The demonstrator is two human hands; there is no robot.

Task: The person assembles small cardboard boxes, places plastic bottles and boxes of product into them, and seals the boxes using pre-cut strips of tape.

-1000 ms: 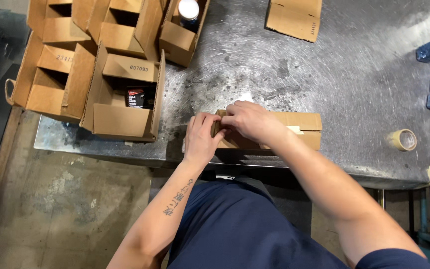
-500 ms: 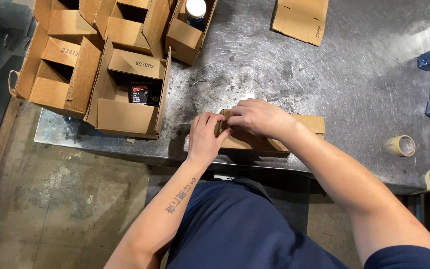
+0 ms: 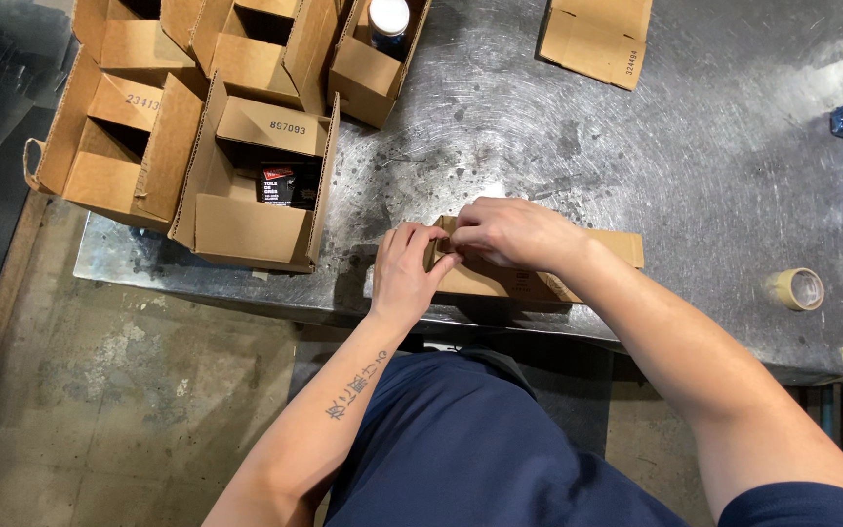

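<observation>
Head view: a flat cardboard box [image 3: 519, 278] lies at the near edge of the metal worktop [image 3: 636, 146].
Left hand [image 3: 407, 278]: grips the box's left end, fingers curled on its flap.
Right hand [image 3: 509, 232]: presses down on the same end, touching the left fingers.
Nearby: open cartons [image 3: 246, 185] to the left, tape roll [image 3: 797, 289] well apart on the right.

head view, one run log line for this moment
left hand on flat cardboard box end | right hand pressing flap | metal table | tape roll right
</observation>
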